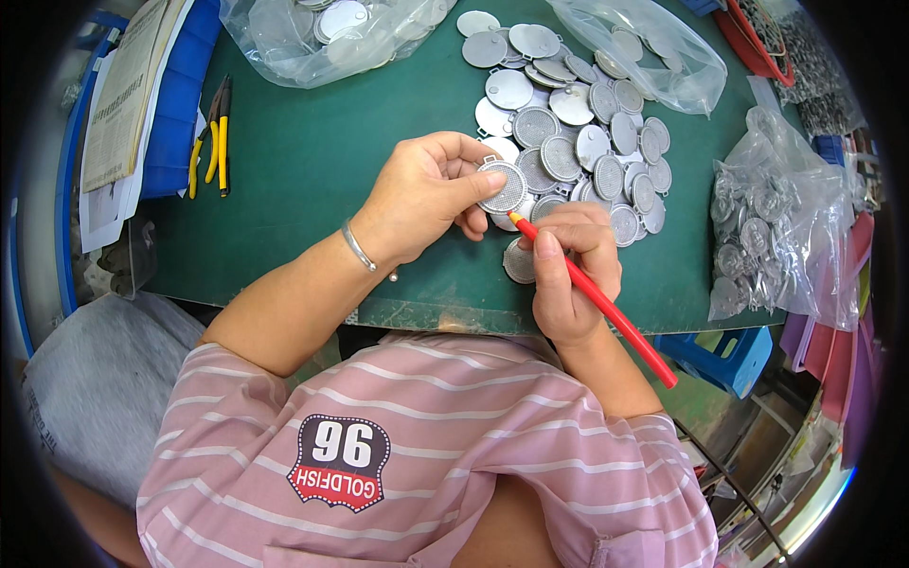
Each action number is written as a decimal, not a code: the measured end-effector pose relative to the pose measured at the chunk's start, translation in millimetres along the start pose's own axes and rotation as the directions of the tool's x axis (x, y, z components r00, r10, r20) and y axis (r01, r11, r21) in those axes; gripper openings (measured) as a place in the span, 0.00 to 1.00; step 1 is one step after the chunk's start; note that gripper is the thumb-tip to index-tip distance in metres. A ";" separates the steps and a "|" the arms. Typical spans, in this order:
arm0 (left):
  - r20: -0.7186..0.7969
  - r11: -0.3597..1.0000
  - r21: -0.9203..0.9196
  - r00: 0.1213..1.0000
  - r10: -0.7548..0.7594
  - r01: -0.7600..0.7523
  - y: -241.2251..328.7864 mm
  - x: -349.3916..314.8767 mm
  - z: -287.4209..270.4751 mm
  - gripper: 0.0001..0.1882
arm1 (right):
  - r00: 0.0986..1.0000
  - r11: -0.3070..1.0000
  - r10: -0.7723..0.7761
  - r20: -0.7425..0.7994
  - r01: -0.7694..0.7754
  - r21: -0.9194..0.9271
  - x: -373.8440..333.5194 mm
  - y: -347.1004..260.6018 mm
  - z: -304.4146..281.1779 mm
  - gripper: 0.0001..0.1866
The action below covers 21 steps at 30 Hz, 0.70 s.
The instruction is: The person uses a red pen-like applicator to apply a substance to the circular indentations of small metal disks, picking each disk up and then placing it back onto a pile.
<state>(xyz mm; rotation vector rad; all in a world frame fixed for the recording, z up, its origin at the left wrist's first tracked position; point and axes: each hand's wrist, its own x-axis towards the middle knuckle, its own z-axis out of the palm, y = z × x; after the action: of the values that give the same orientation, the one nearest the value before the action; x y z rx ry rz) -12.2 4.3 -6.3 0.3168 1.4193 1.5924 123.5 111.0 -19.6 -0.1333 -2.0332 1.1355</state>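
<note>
My left hand (423, 192) pinches a round grey metal disc (505, 187) by its edge, between thumb and fingers. The disc has a textured face and a small loop at its top. In my right hand (574, 270) is a long red pencil-like tool (620, 324), its yellowish tip touching or very close to the disc's lower rim. A heap of similar discs (559, 158) spreads over the green table just beyond my hands, some textured side up, others smooth. One more disc (518, 261) lies partly hidden behind my right fingers.
Clear plastic bags with metal discs (327, 52) sit at the far left, far right (653, 52) and right side (767, 227). Yellow-handled pliers (218, 142) lie at left beside a blue bin (178, 104) with papers. A blue stool (724, 360) stands below the table's right edge.
</note>
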 end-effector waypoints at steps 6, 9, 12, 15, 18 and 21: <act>-0.004 1.000 0.009 1.000 -0.001 0.001 -0.1 0.2 0.2 0.12 | 0.999 0.999 -0.016 0.028 0.018 -0.041 0.8 2.6 0.9 0.05; -0.008 1.000 0.017 1.000 0.002 -0.002 -1.0 0.8 -0.1 0.12 | 0.999 0.999 -0.009 0.032 0.010 -0.051 0.8 2.1 1.4 0.05; -0.011 0.999 0.036 1.000 0.007 -0.006 0.0 -0.1 1.4 0.12 | 0.999 0.998 -0.002 0.048 0.004 -0.055 0.1 1.7 0.1 0.06; -0.015 0.999 0.032 1.000 0.008 -0.008 -1.0 0.2 1.2 0.12 | 1.000 1.000 0.007 0.030 -0.006 -0.020 -1.4 1.8 0.3 0.06; -0.015 1.000 0.029 1.000 0.007 -0.007 -0.4 0.0 1.8 0.12 | 0.999 0.999 -0.017 0.039 0.019 -0.027 0.6 0.8 2.7 0.06; -0.009 1.000 0.016 1.000 0.016 -0.015 -1.8 0.6 0.8 0.12 | 0.994 0.998 -0.044 0.100 0.049 -0.050 2.4 -0.5 4.2 0.06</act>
<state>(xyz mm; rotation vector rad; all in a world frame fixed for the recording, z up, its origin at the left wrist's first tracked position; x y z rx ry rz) -11.1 5.1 -7.9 0.3312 1.4404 1.5975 119.1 108.9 -19.1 -0.0568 -2.1430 1.0791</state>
